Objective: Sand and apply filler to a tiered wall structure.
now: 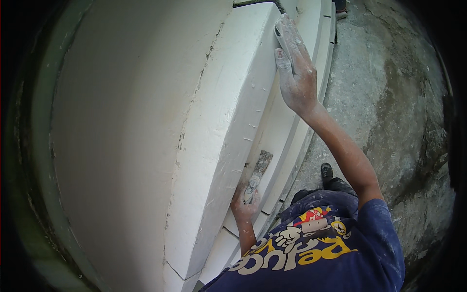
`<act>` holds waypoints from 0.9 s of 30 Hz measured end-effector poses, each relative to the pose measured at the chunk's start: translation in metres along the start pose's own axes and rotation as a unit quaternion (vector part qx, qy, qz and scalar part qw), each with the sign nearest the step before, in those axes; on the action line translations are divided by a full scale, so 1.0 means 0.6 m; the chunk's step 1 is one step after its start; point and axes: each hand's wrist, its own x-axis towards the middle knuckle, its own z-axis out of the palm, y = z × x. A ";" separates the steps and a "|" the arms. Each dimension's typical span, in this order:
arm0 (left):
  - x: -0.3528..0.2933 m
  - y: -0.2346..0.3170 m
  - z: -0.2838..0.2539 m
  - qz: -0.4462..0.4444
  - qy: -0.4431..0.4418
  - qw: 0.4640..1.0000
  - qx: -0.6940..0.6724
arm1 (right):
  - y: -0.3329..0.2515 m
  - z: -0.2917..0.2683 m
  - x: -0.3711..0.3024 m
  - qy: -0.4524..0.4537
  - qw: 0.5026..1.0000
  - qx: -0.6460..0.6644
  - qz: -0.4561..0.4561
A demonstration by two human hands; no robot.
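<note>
A long white plastered ledge point(228, 141) runs from the lower middle to the top, with small ridges and marks on its side face. My right hand point(299, 80), dusted white, is raised at its far end. Its fingers lie stretched along a thin folded sheet of sandpaper point(278, 30), pressed to the ledge's edge; most of the sheet is hidden. Lower down, beside the ledge's side face, my left hand point(244, 204) is closed round the handle of a putty knife point(263, 163). The knife's broad, stained blade points away from me.
Left of the ledge rises a smooth pale wall point(116, 121), with a rough crack point(181, 141) along the join. White stepped mouldings point(292, 146) run below the ledge. A stained concrete floor point(360, 107) lies to the right, with my dark shoe point(327, 170) on it. Another person's foot point(342, 14) shows at the top.
</note>
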 end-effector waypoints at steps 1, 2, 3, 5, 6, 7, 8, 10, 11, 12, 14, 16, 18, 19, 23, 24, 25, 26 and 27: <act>0.002 0.002 0.000 0.000 -0.001 1.000 0.000 | 0.001 -0.004 0.007 0.000 1.000 -0.001 0.001; 0.004 0.005 0.000 0.003 0.001 1.000 -0.001 | 0.007 -0.009 0.017 -0.035 0.991 0.072 0.104; 0.006 0.010 0.000 0.005 0.003 1.000 -0.003 | 0.007 -0.014 0.025 -0.070 0.966 0.142 0.205; 0.012 0.021 -0.001 0.001 0.002 1.000 -0.010 | -0.012 -0.009 0.030 -0.038 0.980 0.128 0.149; 0.012 0.022 -0.004 -0.004 0.005 1.000 -0.013 | -0.031 0.001 0.030 -0.007 0.989 0.117 0.091; 0.011 0.019 -0.005 -0.006 0.008 1.000 -0.012 | -0.057 0.009 0.015 -0.007 0.993 0.115 0.032; 0.009 0.012 -0.004 0.001 0.005 1.000 -0.009 | -0.090 0.011 -0.014 -0.006 0.993 0.112 -0.027; 0.004 0.003 -0.002 0.005 0.009 1.000 -0.005 | -0.166 -0.012 -0.086 -0.139 0.979 0.139 -0.048; 0.007 0.005 -0.004 0.025 0.009 1.000 0.009 | -0.176 -0.017 -0.115 -0.168 0.967 0.149 -0.122; 0.003 0.002 -0.004 0.044 0.006 0.999 0.022 | -0.177 -0.020 -0.141 -0.197 0.949 0.155 -0.193; -0.005 -0.008 -0.004 0.028 0.009 1.000 0.006 | -0.135 -0.012 -0.114 -0.176 0.956 0.118 -0.203; -0.004 -0.005 -0.004 0.016 0.011 1.000 -0.014 | -0.074 -0.013 -0.041 -0.143 0.979 0.041 -0.142; 0.008 0.009 -0.001 0.027 0.017 0.999 -0.006 | -0.004 -0.014 0.028 -0.081 0.989 0.102 0.077; 0.007 0.010 -0.001 0.025 0.017 1.000 -0.005 | 0.006 -0.014 0.038 -0.091 0.942 0.172 0.275; 0.000 0.002 -0.007 0.006 0.008 1.000 0.012 | -0.107 0.001 -0.020 -0.064 0.989 0.129 0.019; -0.001 0.000 -0.005 0.004 0.002 1.000 0.028 | -0.155 -0.009 -0.055 -0.101 0.985 0.140 -0.021; 0.000 0.000 -0.002 0.002 0.003 1.000 0.029 | -0.178 -0.016 -0.096 -0.157 0.973 0.151 -0.081; 0.008 0.007 0.000 0.011 0.003 1.000 0.013 | -0.188 -0.025 -0.117 -0.208 0.956 0.152 -0.140; 0.007 0.006 -0.002 0.012 0.004 1.000 0.001 | -0.178 -0.026 -0.112 -0.208 0.956 0.154 -0.138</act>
